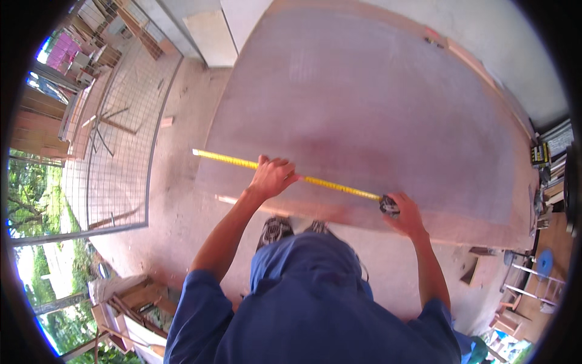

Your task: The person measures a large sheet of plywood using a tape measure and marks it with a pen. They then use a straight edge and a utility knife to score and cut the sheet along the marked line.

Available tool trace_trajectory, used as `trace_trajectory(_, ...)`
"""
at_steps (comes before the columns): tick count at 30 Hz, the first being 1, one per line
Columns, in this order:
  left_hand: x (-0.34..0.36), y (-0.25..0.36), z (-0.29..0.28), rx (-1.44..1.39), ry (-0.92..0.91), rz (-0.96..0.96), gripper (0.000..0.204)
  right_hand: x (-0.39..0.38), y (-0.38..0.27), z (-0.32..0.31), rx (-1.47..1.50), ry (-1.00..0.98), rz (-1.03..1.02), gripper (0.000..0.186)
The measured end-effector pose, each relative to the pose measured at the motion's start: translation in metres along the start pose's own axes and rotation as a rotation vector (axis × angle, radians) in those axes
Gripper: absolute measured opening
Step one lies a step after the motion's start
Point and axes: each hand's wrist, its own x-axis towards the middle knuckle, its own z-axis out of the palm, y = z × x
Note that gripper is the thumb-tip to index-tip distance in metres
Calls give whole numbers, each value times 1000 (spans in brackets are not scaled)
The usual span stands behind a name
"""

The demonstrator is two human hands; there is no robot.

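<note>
Measuring across a large plywood sheet (376, 109) laid flat on the concrete floor (182, 206): the yellow tape measure blade (285, 172) lies on the sheet near its close edge. The left hand (273, 177) presses fingers down on the blade at mid-length; the right hand (405, 213) is closed around the tape measure case (389, 206). The blade's long axis runs from the case at lower right up-left, its free end (195, 152) pointing to the sheet's left edge. Likely fault: the end could slip off that edge if the pressing hand lifts, letting the blade skew or retract.
</note>
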Motion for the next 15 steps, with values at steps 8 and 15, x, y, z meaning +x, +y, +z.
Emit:
trace_trajectory(8, 54, -108, -94, 76, 142, 9, 15, 86, 2, -85, 71, -21, -6, 61)
trace_trajectory(15, 144, -217, -128, 142, 251, -70, 11, 163, 2, -161, 45, 24, 52, 60)
